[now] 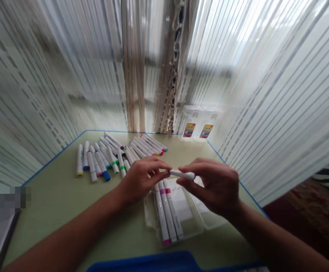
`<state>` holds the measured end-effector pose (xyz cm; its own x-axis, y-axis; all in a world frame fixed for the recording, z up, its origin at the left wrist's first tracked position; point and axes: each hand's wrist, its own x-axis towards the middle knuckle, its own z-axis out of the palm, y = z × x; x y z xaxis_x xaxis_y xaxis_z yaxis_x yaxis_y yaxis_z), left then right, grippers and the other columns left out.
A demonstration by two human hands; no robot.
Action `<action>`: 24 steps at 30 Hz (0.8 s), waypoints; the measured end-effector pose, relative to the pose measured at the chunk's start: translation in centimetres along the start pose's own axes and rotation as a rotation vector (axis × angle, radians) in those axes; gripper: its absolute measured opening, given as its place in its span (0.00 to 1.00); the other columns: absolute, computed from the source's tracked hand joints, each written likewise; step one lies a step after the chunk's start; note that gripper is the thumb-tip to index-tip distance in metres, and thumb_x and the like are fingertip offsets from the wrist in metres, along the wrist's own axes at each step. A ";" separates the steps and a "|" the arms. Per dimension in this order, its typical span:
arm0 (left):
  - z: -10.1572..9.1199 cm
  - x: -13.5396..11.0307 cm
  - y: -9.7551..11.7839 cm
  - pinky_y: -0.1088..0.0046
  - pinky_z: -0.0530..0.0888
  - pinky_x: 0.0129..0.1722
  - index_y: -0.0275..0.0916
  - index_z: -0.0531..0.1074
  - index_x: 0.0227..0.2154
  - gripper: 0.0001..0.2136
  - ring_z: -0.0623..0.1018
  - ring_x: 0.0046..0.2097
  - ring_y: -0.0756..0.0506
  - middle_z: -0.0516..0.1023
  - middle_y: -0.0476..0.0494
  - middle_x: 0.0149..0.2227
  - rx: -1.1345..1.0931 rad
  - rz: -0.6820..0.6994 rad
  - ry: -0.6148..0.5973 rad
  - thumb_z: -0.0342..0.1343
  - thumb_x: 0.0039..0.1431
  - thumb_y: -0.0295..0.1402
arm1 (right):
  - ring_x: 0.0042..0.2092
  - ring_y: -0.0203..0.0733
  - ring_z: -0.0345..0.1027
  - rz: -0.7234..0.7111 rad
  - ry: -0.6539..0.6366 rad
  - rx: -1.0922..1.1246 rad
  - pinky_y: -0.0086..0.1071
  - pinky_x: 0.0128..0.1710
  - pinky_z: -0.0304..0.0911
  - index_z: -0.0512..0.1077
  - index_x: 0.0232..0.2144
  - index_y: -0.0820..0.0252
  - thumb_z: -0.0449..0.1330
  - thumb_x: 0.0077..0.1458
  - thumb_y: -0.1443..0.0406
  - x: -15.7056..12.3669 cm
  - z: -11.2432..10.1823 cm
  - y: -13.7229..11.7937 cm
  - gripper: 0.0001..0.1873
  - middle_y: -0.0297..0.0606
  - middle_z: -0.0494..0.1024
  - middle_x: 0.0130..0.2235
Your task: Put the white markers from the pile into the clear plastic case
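Between both hands, above an opened clear plastic case (194, 226), a white marker (181, 174) is held sideways. The fingertips of my left hand (141, 177) pinch its left end. My right hand (212, 185) grips the other end between thumb and fingers. Below them, three white markers (167, 215) with pink and purple bands lie side by side in the left part of the case. The case's lid half is partly hidden under my right hand. Loose white markers (96, 162) with coloured ends are spread on the table beyond my left hand.
A row of more markers (150, 145) lies near the table's far edge. Two clear cases (195, 130) with yellow labels stand upright at the back right. A blue object (147, 262) sits at the near edge. String curtains (96, 75) hang around the green table (56, 215).
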<state>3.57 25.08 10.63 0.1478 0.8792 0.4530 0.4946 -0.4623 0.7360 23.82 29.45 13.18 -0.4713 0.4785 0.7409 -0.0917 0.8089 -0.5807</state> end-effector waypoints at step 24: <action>0.1 -0.2 0.3 0.76 0.72 0.32 0.38 0.78 0.38 0.08 0.75 0.35 0.49 0.77 0.44 0.35 0.004 -0.039 0.082 0.60 0.59 0.35 | 0.24 0.32 0.70 0.076 0.227 -0.058 0.25 0.25 0.67 0.77 0.33 0.60 0.69 0.50 0.69 -0.1 -0.3 -0.3 0.06 0.33 0.78 0.26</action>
<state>3.80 24.78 10.72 0.0583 0.8841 0.4637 0.5019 -0.4275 0.7519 24.20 29.27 13.34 -0.2656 0.5977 0.7565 -0.0095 0.7830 -0.6220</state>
